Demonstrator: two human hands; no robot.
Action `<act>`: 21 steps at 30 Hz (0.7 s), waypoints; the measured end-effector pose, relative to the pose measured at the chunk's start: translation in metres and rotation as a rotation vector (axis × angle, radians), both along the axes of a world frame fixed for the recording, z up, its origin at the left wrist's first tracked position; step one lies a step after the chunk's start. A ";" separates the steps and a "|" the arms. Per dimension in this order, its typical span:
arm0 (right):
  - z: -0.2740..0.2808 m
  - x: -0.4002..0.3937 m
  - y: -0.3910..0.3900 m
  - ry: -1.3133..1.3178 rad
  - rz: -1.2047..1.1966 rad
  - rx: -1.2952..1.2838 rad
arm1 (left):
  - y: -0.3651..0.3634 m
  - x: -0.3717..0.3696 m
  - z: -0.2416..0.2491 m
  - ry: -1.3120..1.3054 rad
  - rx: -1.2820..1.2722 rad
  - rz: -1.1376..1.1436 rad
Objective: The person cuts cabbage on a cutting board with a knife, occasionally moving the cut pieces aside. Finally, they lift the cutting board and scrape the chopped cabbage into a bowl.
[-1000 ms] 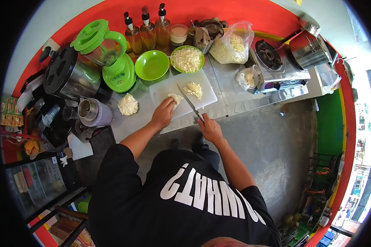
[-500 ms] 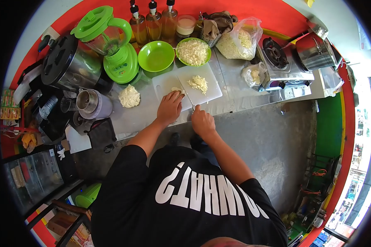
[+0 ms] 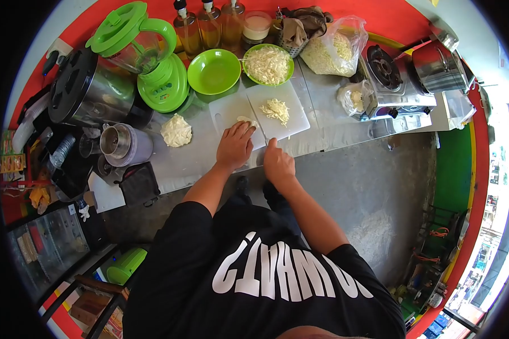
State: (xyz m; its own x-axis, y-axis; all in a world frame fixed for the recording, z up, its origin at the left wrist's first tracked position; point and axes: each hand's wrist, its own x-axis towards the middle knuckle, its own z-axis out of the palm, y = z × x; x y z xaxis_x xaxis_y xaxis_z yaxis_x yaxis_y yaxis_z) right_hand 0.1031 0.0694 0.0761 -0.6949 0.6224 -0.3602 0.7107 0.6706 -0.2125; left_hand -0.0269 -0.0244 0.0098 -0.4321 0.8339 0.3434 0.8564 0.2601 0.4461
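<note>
My left hand [image 3: 235, 147] rests on the white cutting board [image 3: 223, 113], its bent fingers holding down a pale piece of cabbage [image 3: 246, 120]. Closed around a knife handle at the board's near edge is my right hand [image 3: 279, 162]. The knife [image 3: 260, 125] points away from me, its thin blade lying just right of the held piece. Right of the blade sits a small pile of shredded cabbage [image 3: 276, 111]. A larger cabbage chunk [image 3: 176, 131] lies on the metal counter left of the board.
Behind the board stand a green bowl [image 3: 214, 72], a bowl of shredded cabbage [image 3: 268, 65] and a plastic bag of shreds [image 3: 333, 53]. A green blender [image 3: 163, 85] is at back left, a gas stove [image 3: 398, 101] at right. Pump bottles [image 3: 209, 25] line the wall.
The view has shifted slightly. Both hands stay at the board in nearly the same pose, the left still on the cabbage piece and the right still on the knife.
</note>
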 end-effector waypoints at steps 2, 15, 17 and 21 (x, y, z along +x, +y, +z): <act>-0.003 0.000 -0.004 -0.021 -0.036 -0.058 | 0.002 -0.002 0.000 0.001 0.003 0.002; -0.026 -0.005 -0.010 -0.026 -0.007 0.005 | 0.005 -0.002 -0.002 0.015 -0.024 0.007; -0.023 -0.010 -0.005 -0.020 0.029 0.008 | 0.002 0.000 -0.003 0.017 -0.042 0.013; -0.002 -0.007 -0.004 -0.005 -0.020 -0.131 | 0.003 0.001 -0.002 0.006 -0.026 0.002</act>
